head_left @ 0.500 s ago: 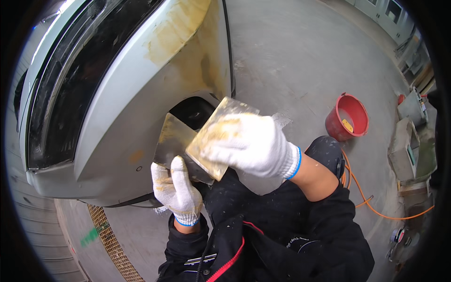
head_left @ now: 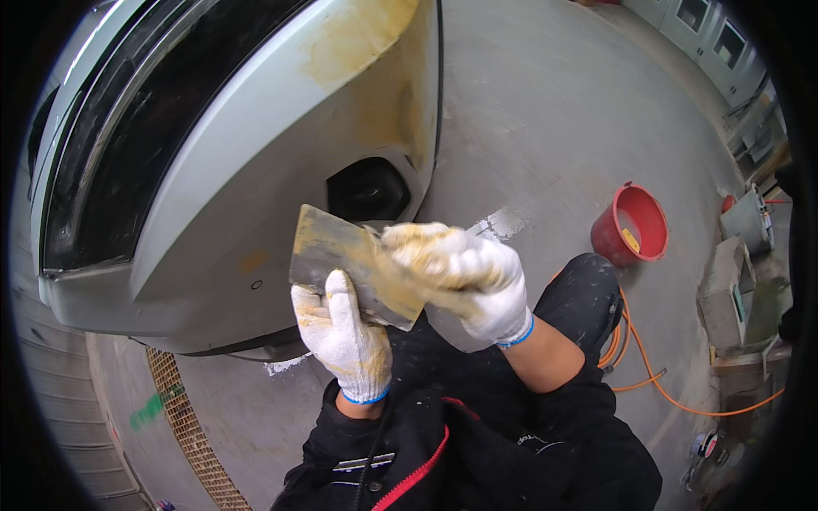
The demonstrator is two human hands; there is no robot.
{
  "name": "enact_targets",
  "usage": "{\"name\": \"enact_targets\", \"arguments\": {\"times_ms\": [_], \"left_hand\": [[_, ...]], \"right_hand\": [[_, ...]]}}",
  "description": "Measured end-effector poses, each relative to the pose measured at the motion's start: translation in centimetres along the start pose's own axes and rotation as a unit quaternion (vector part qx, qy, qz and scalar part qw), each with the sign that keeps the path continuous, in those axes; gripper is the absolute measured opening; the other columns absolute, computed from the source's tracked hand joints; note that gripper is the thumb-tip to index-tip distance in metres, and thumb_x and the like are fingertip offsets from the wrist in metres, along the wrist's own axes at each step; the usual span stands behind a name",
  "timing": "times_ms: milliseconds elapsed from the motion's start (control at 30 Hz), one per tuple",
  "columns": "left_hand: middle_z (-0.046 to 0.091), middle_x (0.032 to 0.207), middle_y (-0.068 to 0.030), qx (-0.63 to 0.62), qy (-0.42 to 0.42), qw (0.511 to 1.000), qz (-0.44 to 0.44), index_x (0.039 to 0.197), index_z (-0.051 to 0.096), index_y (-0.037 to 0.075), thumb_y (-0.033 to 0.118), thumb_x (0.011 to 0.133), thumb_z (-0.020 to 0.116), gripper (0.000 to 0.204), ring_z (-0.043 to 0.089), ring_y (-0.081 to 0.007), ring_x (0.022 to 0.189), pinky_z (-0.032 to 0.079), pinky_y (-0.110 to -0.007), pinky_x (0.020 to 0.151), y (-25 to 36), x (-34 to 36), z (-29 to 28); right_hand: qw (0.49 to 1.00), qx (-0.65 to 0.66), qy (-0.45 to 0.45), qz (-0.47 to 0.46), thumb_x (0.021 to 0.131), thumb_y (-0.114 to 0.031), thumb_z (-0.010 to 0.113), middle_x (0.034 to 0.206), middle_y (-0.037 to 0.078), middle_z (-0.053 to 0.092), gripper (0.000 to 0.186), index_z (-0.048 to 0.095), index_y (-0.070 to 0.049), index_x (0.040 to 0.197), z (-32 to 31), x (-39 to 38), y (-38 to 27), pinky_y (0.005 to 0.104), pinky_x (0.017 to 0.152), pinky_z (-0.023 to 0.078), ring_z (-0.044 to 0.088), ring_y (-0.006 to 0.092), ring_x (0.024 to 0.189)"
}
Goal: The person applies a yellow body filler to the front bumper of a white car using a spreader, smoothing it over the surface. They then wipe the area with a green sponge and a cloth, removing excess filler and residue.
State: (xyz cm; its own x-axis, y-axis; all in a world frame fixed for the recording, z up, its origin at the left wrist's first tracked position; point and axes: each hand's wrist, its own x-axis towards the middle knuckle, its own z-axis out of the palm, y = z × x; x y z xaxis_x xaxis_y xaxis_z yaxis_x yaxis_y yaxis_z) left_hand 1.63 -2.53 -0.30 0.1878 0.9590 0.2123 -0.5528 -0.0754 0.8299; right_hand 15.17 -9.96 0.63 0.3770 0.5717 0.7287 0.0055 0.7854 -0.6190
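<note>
My left hand, in a white knit glove, grips the lower edge of a flat rectangular putty scraper smeared with yellow-brown filler. My gloved right hand, stained yellow at the fingers, is closed on a second scraper, seen nearly edge-on and blurred. Its edge meets or lies very close to the right end of the left scraper; actual contact is unclear. Just beyond both hands is a pale car bumper, with a yellow filler patch near its top and a dark recess.
A red bucket with a yellow object inside stands on the grey floor at the right. An orange hose runs beside my knee. Concrete blocks line the far right, and a floor grating lies at lower left.
The right scraper has turned from face-on to nearly edge-on and shifted right, uncovering more of the left scraper. My left hand has moved slightly right. The view has shifted a little.
</note>
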Motion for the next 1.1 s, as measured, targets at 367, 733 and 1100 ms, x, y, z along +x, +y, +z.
{"name": "enact_targets", "arguments": {"times_ms": [367, 733, 1100], "left_hand": [[0.069, 0.132, -0.0116, -0.008, 0.02, 0.998, 0.053, 0.149, 0.054, 0.0, 0.003, 0.112, 0.061, 0.038, 0.072, -0.0182, 0.111, 0.063, -0.033, 0.094, 0.2, 1.0, -1.3], [0.071, 0.121, -0.0079, 0.029, 0.01, 0.985, 0.171, 0.134, 0.06, 0.002, 0.019, 0.115, 0.063, 0.026, 0.07, -0.0123, 0.105, 0.062, -0.029, 0.088, 3.1, 2.3, -1.8], [0.059, 0.148, -0.0116, 0.115, 0.017, 0.982, 0.152, 0.157, 0.048, -0.002, 0.022, 0.116, 0.061, 0.05, 0.058, -0.0165, 0.133, 0.051, -0.034, 0.116, 2.9, -0.8, -5.8]], "right_hand": [[0.865, -0.473, -0.071, -0.152, 0.091, 0.001, 0.073, 0.119, 0.009, 0.077, 0.031, 0.077, -0.009, 0.12, -4.7, 0.6, -3.2, 0.0443, 0.095, 0.063, 0.077, 0.0319, 0.108], [0.778, -0.519, -0.242, -0.26, 0.078, -0.017, 0.081, 0.116, 0.0, 0.075, 0.049, 0.079, -0.019, 0.127, -5.4, 2.0, -0.8, 0.0458, 0.091, 0.067, 0.077, 0.0265, 0.109], [0.686, -0.595, -0.052, -0.415, 0.087, -0.028, 0.079, 0.119, -0.004, 0.074, 0.032, 0.082, -0.029, 0.119, -5.0, 11.3, 4.5, 0.0506, 0.107, 0.06, 0.072, 0.0215, 0.117]]}}
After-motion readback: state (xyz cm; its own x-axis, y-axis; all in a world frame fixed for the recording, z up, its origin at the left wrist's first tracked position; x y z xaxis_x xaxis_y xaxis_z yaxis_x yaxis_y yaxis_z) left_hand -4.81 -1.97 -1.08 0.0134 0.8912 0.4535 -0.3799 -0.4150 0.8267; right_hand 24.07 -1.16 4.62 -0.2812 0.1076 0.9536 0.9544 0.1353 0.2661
